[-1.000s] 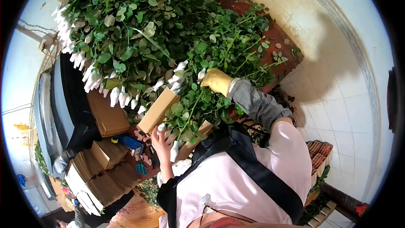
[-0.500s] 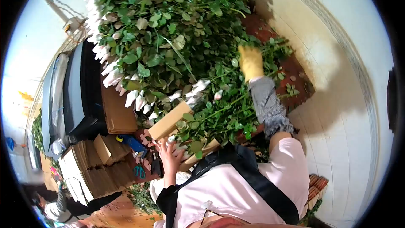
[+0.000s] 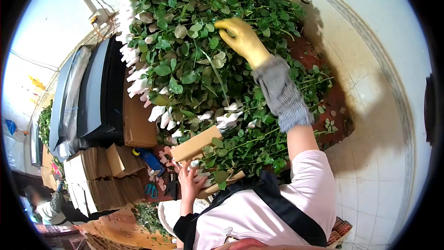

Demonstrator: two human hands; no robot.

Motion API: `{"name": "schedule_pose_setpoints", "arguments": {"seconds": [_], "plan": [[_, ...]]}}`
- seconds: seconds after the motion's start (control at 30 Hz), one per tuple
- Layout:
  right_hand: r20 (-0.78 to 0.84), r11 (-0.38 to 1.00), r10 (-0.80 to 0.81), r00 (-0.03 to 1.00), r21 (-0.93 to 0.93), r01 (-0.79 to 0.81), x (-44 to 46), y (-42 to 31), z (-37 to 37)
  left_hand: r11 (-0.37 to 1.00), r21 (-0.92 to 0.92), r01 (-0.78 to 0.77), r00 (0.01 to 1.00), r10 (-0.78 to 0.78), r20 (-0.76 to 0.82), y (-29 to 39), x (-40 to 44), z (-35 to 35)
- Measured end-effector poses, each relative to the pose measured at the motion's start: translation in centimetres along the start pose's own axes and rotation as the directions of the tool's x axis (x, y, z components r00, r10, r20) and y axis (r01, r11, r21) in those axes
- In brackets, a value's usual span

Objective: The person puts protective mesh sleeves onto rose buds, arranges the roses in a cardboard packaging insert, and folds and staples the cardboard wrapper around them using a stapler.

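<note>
- see any change?
- yes: crossing from above the lower stems point(image 3: 259, 141) to the big pile point(image 3: 185, 58) with the gloved right hand point(image 3: 231, 34), with thumb and fingertips apart, gripping nothing visible.
- and with the left hand point(image 3: 190, 186)?
- staying low, touching pale buds point(image 3: 202, 174) just beside the card point(image 3: 196, 143); hard to say if clamped.
- meaning, for the work?
- split now: keeping to the buds left-handed, reaching over the pile right-handed, well apart.

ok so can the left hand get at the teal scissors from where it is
Probably yes: the teal scissors lie uncovered near the left hand, though a black object sits between them.
</note>
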State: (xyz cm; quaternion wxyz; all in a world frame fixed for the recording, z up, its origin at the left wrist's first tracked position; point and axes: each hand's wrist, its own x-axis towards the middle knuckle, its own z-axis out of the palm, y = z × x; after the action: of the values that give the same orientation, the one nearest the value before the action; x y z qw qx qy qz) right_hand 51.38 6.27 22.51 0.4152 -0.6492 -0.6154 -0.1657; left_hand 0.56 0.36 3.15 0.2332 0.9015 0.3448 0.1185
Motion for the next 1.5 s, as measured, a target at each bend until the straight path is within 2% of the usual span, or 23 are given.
{"name": "schedule_pose_setpoints", "arguments": {"seconds": [0.07, 0.13, 0.17, 0.33, 0.4, 0.53, 0.6, 0.73, 0.77, 0.8, 0.87, 0.93, 1.0, 1.1, 1.13, 1.2, 1.23, 1.27, 1.33, 1.37, 1.4, 1.47, 1.5], "plan": [[-0.034, 0.953, 0.0, 0.999, -0.304, -0.01, 4.1, 1.3, 1.6, 1.0, -0.021, 0.016, 1.0, -0.016, 0.027, 0.3, 0.1, -0.3], [0.164, 0.772, 0.417, 0.894, -0.582, -0.254, 6.7, 1.3, 3.2, 1.0, -0.017, 0.014, 1.0, -0.014, 0.014, 0.2, 0.0, -0.1], [0.136, 0.763, 0.388, 0.911, -0.603, -0.235, 6.6, 4.8, 6.3, 1.0, -0.027, 0.015, 1.0, -0.014, 0.015, 0.3, 0.0, -0.2], [0.055, 0.717, 0.463, 0.885, -0.611, -0.336, 5.6, 1.9, 6.6, 0.999, -0.043, 0.021, 1.0, -0.021, 0.008, 0.1, -0.2, 0.1], [-0.233, 0.829, 0.166, 0.958, -0.494, -0.263, 4.5, 1.7, 6.2, 0.999, -0.043, 0.032, 0.999, -0.031, 0.012, 0.4, -0.2, -0.3], [-0.357, 0.92, 0.035, 0.933, -0.354, -0.169, 7.3, 1.0, 3.5, 0.999, -0.043, 0.019, 1.0, -0.019, 0.019, 0.1, 0.0, -0.1], [-0.459, 0.935, -0.154, 0.875, -0.355, -0.022, 10.0, 1.9, 3.3, 0.999, -0.05, 0.015, 1.0, -0.015, 0.015, -0.1, -0.1, 0.1], [-0.411, 0.742, -0.136, 0.901, -0.645, -0.182, 16.3, 4.3, 2.3, 0.998, -0.056, -0.003, 1.0, 0.003, -0.006, 0.0, 0.0, 0.0], [-0.292, 0.614, 0.143, 0.946, -0.723, -0.317, 17.1, 4.6, 1.6, 0.999, -0.048, -0.015, 1.0, 0.015, -0.012, 0.0, 0.1, 0.0], [-0.165, 0.609, 0.35, 0.922, -0.708, -0.358, 17.4, 4.6, 0.6, 0.999, -0.042, -0.025, 1.0, 0.024, -0.014, 0.1, 0.1, 0.0], [0.146, 0.59, 0.636, 0.757, -0.725, -0.356, 18.2, 5.4, -1.0, 1.0, -0.014, -0.023, 1.0, 0.023, -0.014, 0.4, 0.1, -0.3], [0.128, 0.583, 0.609, 0.783, -0.741, -0.332, 18.6, 5.4, -0.2, 1.0, -0.027, -0.009, 1.0, 0.009, -0.021, 0.4, 0.1, -0.1], [0.012, 0.533, 0.495, 0.869, -0.794, -0.292, 18.4, 5.8, 0.4, 1.0, -0.026, 0.007, 1.0, -0.007, -0.007, 0.5, 0.2, -0.2], [-0.257, 0.615, 0.3, 0.919, -0.685, -0.392, 18.3, 7.3, -0.3, 1.0, -0.019, 0.002, 1.0, -0.002, -0.002, 0.6, 0.2, -0.4], [-0.358, 0.675, 0.225, 0.906, -0.614, -0.41, 18.3, 6.2, -1.9, 1.0, -0.019, -0.002, 1.0, 0.002, -0.001, 0.8, 0.3, -0.5], [-0.566, 0.686, -0.216, 0.795, -0.668, -0.289, 17.3, 3.4, -5.3, 1.0, -0.021, 0.007, 1.0, -0.007, 0.012, 0.5, 0.3, -0.3], [-0.66, 0.667, -0.19, 0.727, -0.63, -0.398, 17.3, 3.1, -5.2, 1.0, -0.025, 0.019, 0.999, -0.018, 0.028, 0.3, 0.0, -0.2], [-0.579, 0.752, -0.089, 0.81, -0.572, -0.327, 16.1, 3.1, -5.8, 1.0, -0.01, 0.017, 1.0, -0.016, 0.022, 0.1, -0.1, -0.1], [-0.569, 0.785, 0.061, 0.82, -0.48, -0.391, 14.6, 3.1, -5.5, 1.0, -0.017, 0.021, 1.0, -0.02, 0.014, 0.5, 0.0, -0.3], [-0.557, 0.675, -0.103, 0.824, -0.648, -0.354, 13.6, 2.9, -5.6, 0.999, -0.026, 0.027, 1.0, -0.027, 0.014, 0.2, -0.1, -0.1], [-0.45, 0.653, -0.075, 0.89, -0.697, -0.298, 12.9, 2.4, -5.9, 0.999, -0.034, 0.033, 0.999, -0.033, 0.016, -0.2, -0.1, 0.2], [-0.333, 0.67, -0.369, 0.868, -0.742, 0.001, 10.4, 2.6, -4.8, 0.998, -0.053, 0.022, 1.0, -0.022, 0.005, -0.1, -0.2, 0.0], [-0.33, 0.725, -0.31, 0.892, -0.689, -0.003, 8.9, 1.7, -4.2, 0.999, -0.032, 0.01, 1.0, -0.01, -0.005, 0.0, -0.2, -0.1]]}}
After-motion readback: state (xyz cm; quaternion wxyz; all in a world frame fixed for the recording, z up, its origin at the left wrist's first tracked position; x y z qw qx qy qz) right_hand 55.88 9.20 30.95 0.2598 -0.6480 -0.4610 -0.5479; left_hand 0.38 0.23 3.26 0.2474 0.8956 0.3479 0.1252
